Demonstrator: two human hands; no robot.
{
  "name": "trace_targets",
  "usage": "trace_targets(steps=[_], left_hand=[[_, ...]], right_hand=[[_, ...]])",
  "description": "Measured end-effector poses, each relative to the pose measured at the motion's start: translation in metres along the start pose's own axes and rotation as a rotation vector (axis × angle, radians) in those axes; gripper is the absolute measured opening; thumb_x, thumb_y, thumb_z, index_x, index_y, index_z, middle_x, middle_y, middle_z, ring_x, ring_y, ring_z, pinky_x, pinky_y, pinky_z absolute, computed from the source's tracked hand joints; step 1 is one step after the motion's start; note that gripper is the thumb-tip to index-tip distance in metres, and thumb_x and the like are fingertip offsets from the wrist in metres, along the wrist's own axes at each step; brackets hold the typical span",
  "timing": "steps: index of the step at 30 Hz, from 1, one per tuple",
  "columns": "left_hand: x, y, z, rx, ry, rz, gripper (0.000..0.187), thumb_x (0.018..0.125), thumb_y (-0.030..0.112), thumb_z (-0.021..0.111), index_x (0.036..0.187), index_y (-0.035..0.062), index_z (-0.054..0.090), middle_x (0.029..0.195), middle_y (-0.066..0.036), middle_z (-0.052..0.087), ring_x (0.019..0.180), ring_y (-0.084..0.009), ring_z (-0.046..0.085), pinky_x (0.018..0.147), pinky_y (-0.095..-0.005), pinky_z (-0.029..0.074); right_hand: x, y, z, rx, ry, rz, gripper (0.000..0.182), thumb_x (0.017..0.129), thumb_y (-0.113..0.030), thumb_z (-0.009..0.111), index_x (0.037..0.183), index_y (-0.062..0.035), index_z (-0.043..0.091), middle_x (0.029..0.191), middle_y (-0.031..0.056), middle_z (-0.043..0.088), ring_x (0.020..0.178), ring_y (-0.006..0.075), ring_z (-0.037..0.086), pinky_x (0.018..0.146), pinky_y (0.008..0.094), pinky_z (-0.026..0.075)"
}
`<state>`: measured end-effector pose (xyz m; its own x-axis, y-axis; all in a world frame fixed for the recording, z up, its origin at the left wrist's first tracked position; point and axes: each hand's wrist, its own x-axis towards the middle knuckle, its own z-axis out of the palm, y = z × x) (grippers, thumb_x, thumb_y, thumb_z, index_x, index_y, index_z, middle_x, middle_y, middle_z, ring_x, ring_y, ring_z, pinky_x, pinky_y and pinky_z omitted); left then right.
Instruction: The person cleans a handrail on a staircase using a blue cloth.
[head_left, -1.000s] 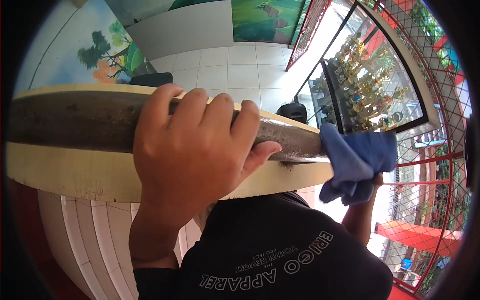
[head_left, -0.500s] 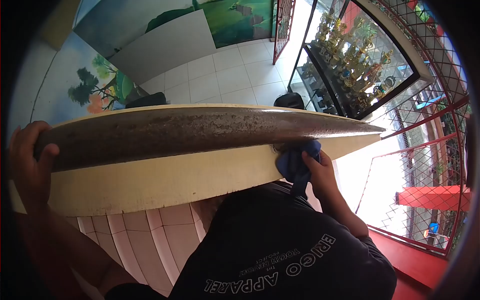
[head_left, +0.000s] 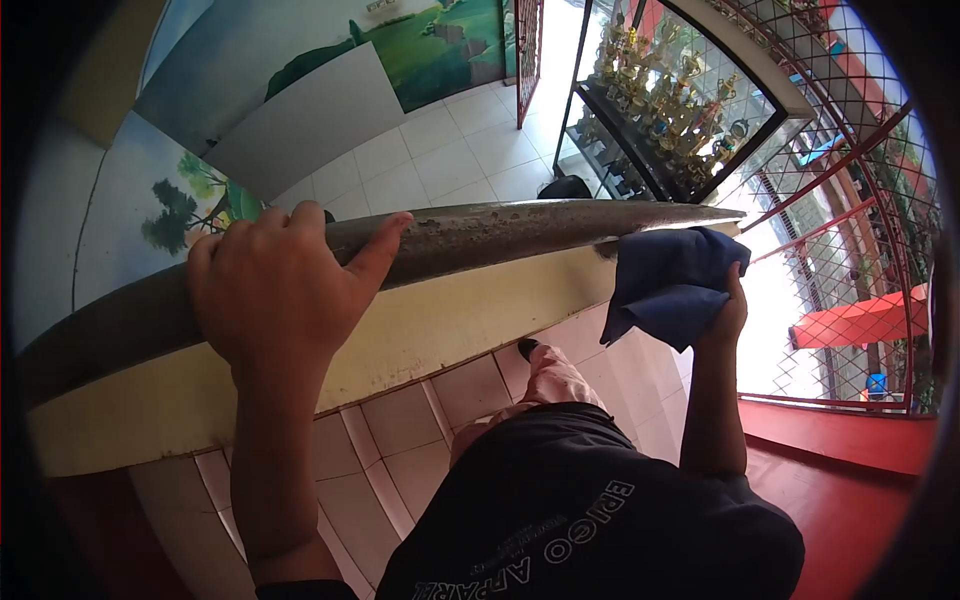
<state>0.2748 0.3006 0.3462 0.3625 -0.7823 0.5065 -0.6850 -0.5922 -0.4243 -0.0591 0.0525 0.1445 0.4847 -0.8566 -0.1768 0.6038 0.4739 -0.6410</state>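
A dark, worn handrail runs along the top of a cream-painted low wall. My left hand lies over the rail, fingers curled across its far side and thumb stretched along the top. At the right, my right hand is closed on a dark blue cloth. The cloth hangs loosely unfolded in front of the wall, near the rail's narrow far end. Part of my right fingers is hidden behind the cloth.
Tiled steps descend beneath me beside the wall. Beyond the rail stand a glass case of trophies and a dark rounded object. Red metal mesh borders the right side. A painted mural covers the far wall.
My left hand has moved right along the handrail, toward the middle of the view. My right hand has moved right and off the rail, and the bunched cloth now hangs spread open.
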Motion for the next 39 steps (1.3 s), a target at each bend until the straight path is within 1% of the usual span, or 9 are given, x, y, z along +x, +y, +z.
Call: trace_targets(steps=[5, 8, 15, 17, 20, 27, 32, 35, 39], left_hand=[[-0.007, -0.005, 0.005, -0.017, 0.063, -0.013, 0.063, 0.086, 0.07, 0.059, 0.064, 0.0111, 0.065, 0.066, -0.006, 0.064, 0.068, -0.0259, 0.066, 0.078, -0.0405, 0.048], [-0.009, -0.01, 0.008, -0.06, 0.123, 0.001, 0.062, 0.086, 0.069, 0.059, 0.062, 0.012, 0.065, 0.063, -0.005, 0.064, 0.067, -0.0253, 0.065, 0.075, -0.0398, 0.047], [-0.004, -0.005, 0.008, -0.082, 0.094, -0.056, 0.06, 0.085, 0.066, 0.061, 0.058, 0.0131, 0.065, 0.057, -0.005, 0.061, 0.062, -0.0237, 0.064, 0.07, -0.038, 0.044], [-0.005, -0.006, 0.007, -0.091, 0.086, -0.055, 0.059, 0.085, 0.066, 0.062, 0.058, 0.0133, 0.065, 0.057, -0.005, 0.061, 0.062, -0.0236, 0.064, 0.07, -0.0377, 0.043], [-0.005, -0.006, 0.01, -0.094, 0.128, -0.053, 0.059, 0.084, 0.065, 0.062, 0.058, 0.013, 0.065, 0.057, -0.004, 0.061, 0.06, -0.0241, 0.062, 0.069, -0.0373, 0.043], [-0.014, -0.019, 0.002, -0.227, 0.08, 0.086, 0.05, 0.09, 0.061, 0.062, 0.085, 0.0119, 0.073, 0.084, -0.004, 0.069, 0.087, -0.0219, 0.066, 0.1, -0.048, 0.041], [-0.033, -0.101, -0.059, 0.044, 0.062, 0.145, 0.053, 0.096, 0.059, 0.056, 0.118, 0.0132, 0.071, 0.123, -0.007, 0.067, 0.129, -0.0284, 0.056, 0.117, -0.0588, 0.023], [-0.022, -0.137, -0.042, 0.104, -0.023, 0.096, 0.063, 0.094, 0.068, 0.05, 0.111, 0.0105, 0.071, 0.11, -0.007, 0.07, 0.107, -0.0294, 0.066, 0.11, -0.055, 0.035], [-0.03, -0.141, -0.037, -0.03, -0.155, 0.047, 0.059, 0.099, 0.059, 0.047, 0.11, 0.0062, 0.071, 0.099, -0.008, 0.072, 0.094, -0.0288, 0.069, 0.097, -0.046, 0.045]], right_hand=[[0.047, 0.028, 0.037, -0.443, 0.048, -0.159, 0.044, 0.106, -0.031, 0.053, 0.137, -0.0014, 0.052, 0.122, 0.0159, 0.064, 0.112, 0.0305, 0.066, 0.094, 0.0436, 0.056], [0.032, 0.117, 0.127, -1.495, -0.12, -0.699, 0.04, 0.104, -0.027, 0.053, 0.139, -0.0086, 0.056, 0.147, 0.0124, 0.055, 0.145, 0.0333, 0.04, 0.123, 0.0549, 0.013], [0.072, 0.067, 0.082, -1.601, -0.423, -0.773, 0.044, 0.091, 0.001, 0.053, 0.132, -0.0112, 0.063, 0.136, 0.012, 0.064, 0.135, 0.0327, 0.052, 0.122, 0.0558, 0.024], [0.12, 0.058, 0.011, -1.425, -0.039, -0.439, 0.032, 0.103, -0.017, 0.052, 0.129, -0.0022, 0.063, 0.112, 0.0197, 0.072, 0.108, 0.0268, 0.071, 0.094, 0.0385, 0.053], [0.142, 0.044, 0.019, -1.47, 0.041, -0.16, 0.041, 0.103, -0.034, 0.056, 0.122, 0.0013, 0.065, 0.081, 0.0132, 0.072, 0.081, 0.0204, 0.071, 0.075, 0.0366, 0.053], [0.025, 0.091, 0.142, -1.353, -0.499, -0.866, 0.038, 0.093, -0.005, 0.046, 0.125, -0.0016, 0.065, 0.127, 0.019, 0.067, 0.13, 0.0372, 0.056, 0.12, 0.0482, 0.031], [0.1, 0.052, 0.035, -0.965, -0.068, -0.235, 0.035, 0.101, -0.01, 0.045, 0.128, 0.0023, 0.063, 0.121, 0.0164, 0.071, 0.117, 0.0331, 0.066, 0.114, 0.0446, 0.04], [0.082, 0.045, 0.103, -1.286, -0.31, -0.236, 0.032, 0.103, -0.018, 0.048, 0.12, 0.005, 0.064, 0.105, 0.0167, 0.074, 0.111, 0.0317, 0.069, 0.116, 0.0475, 0.038], [0.042, 0.067, 0.197, -1.363, -0.748, -0.473, 0.029, 0.094, -0.016, 0.061, 0.117, -0.0013, 0.067, 0.123, 0.0192, 0.069, 0.123, 0.0358, 0.062, 0.116, 0.0549, 0.036]])
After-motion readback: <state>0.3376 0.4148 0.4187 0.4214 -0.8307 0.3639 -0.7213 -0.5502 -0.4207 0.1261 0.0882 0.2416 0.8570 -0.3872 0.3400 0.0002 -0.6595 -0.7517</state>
